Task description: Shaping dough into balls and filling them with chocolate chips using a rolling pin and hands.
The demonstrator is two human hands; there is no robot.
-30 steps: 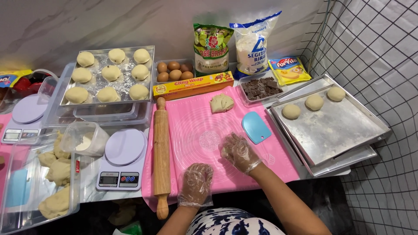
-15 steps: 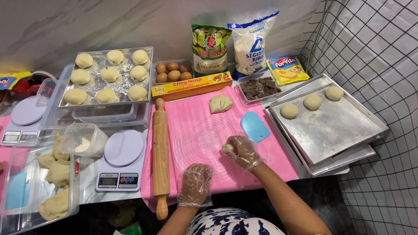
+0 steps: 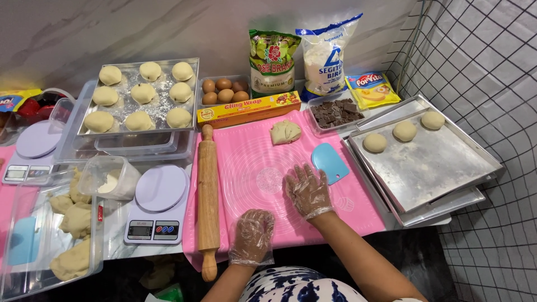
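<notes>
pink silicone baking mat (image 3: 251, 151) covers the middle of the counter, a long wooden rolling pin (image 3: 208, 196) lying along its left edge and a flattened lump of pale dough (image 3: 285, 132) at its far side. right hand (image 3: 307, 192), in a clear plastic glove, lies open and flat on the mat just near of a light blue plastic scraper (image 3: 330, 163); gloved left hand (image 3: 252, 236) rests loosely curled, empty, at the mat's near edge.

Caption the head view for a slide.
Right hand in clear glove pressing flat on pink silicone mat; gloved left hand resting near wooden rolling pin.
</notes>
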